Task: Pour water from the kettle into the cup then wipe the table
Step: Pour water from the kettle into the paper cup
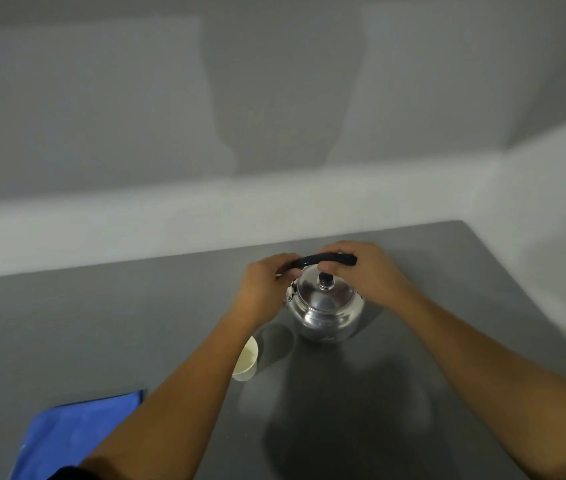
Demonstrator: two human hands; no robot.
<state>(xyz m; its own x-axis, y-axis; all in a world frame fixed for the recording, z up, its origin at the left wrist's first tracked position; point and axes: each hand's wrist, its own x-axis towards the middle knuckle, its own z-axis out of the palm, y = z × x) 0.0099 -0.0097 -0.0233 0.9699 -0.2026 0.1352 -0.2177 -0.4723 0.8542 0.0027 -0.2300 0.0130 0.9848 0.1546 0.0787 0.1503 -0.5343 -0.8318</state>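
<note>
A shiny steel kettle (325,313) with a black knob on its lid stands on the grey table (344,410). Its black handle (312,260) arches over the lid. My left hand (267,289) grips the handle's left end, and my right hand (361,271) is closed around its right part. A white paper cup (247,362) stands upright just left of and nearer than the kettle, partly hidden by my left forearm. A blue cloth (70,434) lies folded at the table's near left.
Pale walls meet behind the table's far right corner (461,221). The table's far edge runs along the back wall, and its right edge runs beside the side wall.
</note>
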